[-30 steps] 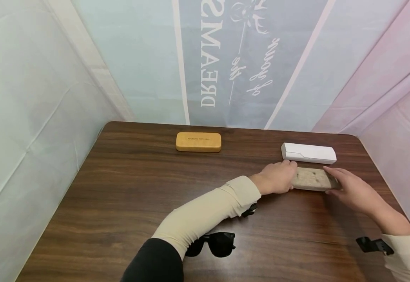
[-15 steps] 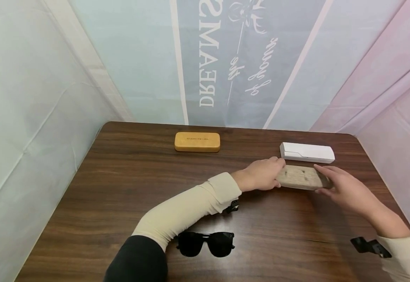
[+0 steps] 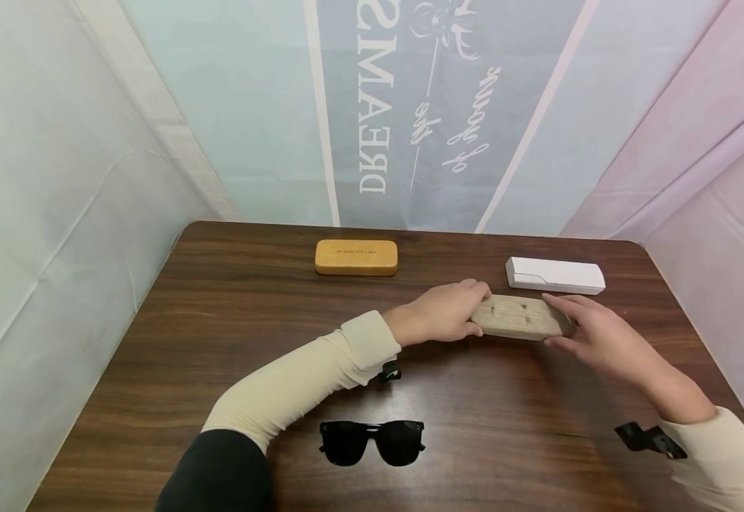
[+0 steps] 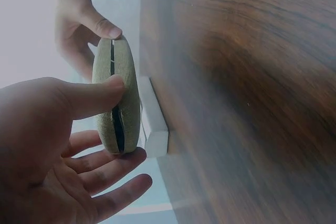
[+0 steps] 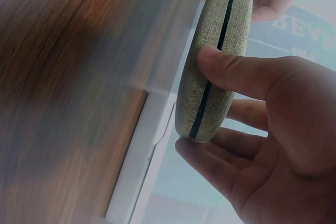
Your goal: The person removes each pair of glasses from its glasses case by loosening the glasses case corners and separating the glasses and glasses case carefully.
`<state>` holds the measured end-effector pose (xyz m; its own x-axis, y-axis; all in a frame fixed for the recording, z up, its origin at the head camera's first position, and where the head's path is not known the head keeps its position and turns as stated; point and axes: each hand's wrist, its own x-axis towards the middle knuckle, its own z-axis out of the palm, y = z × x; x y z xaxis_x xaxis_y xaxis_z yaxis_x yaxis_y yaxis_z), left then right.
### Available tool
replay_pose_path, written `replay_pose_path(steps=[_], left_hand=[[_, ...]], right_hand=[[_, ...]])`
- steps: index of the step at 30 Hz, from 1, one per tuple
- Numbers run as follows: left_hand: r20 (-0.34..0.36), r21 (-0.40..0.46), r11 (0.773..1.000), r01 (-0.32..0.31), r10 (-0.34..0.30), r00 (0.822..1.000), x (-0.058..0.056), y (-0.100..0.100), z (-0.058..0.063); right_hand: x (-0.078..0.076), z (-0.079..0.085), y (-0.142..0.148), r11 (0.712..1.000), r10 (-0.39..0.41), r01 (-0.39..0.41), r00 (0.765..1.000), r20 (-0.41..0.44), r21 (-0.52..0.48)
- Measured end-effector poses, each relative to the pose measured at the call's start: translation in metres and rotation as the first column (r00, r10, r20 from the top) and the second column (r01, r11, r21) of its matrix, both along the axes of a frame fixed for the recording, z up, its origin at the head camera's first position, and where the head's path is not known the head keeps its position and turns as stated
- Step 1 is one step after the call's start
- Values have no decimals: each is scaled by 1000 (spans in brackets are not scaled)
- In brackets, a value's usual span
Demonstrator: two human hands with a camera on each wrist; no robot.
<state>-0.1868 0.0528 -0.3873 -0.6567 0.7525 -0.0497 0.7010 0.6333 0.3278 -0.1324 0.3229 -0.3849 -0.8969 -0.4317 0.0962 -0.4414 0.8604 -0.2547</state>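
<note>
A greyish-beige glasses case [image 3: 518,317] with a fabric-like surface is held between my two hands, near the right side of the table. My left hand [image 3: 444,311] grips its left end, and my right hand [image 3: 602,340] grips its right end. In the left wrist view, the thumb lies across the dark seam of the glasses case [image 4: 126,72], with the fingers around the far side. The right wrist view has the thumb on the same seam of the glasses case [image 5: 212,72], which looks slightly parted.
Behind the hands lies a white case [image 3: 555,276]. Further left at the back is a yellow glasses case [image 3: 355,257] with printed letters. Black sunglasses [image 3: 372,442] rest near the front of the wooden table [image 3: 205,320]. Printed fabric [image 3: 269,107] hangs around the table.
Both hands have moved left together, carrying the beige glasses case along in front of the white case. The left arm has uncovered the sunglasses.
</note>
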Motion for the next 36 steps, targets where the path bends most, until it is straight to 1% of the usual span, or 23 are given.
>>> replay_pose_path(steps=[1,8,12,18,21,29,36], left_hand=[[3,4,1000,0,0,1000,0,-3,0],[28,22,1000,-11,10,1000,-1,-24,-1],[50,32,999,-20,18,999,-1,-36,-2],[63,58,998,-23,20,998,0,-53,-4],[81,69,997,-36,30,996,1,-60,-5],[116,88,994,-68,58,992,1,-79,-13],[145,84,992,-89,76,986,3,-94,-19]], right_hand=[[-1,0,-2,1000,5,-5,1000,-2,-2],[-5,3,-19,1000,13,-12,998,57,-17],[-6,3,-28,1000,24,-23,998,58,-19],[-9,1,-42,998,53,-51,997,53,-40],[-11,0,-48,998,61,-59,996,59,-38],[-16,-6,-66,996,80,-79,995,55,-33],[-18,-13,-79,995,93,-90,993,76,-47]])
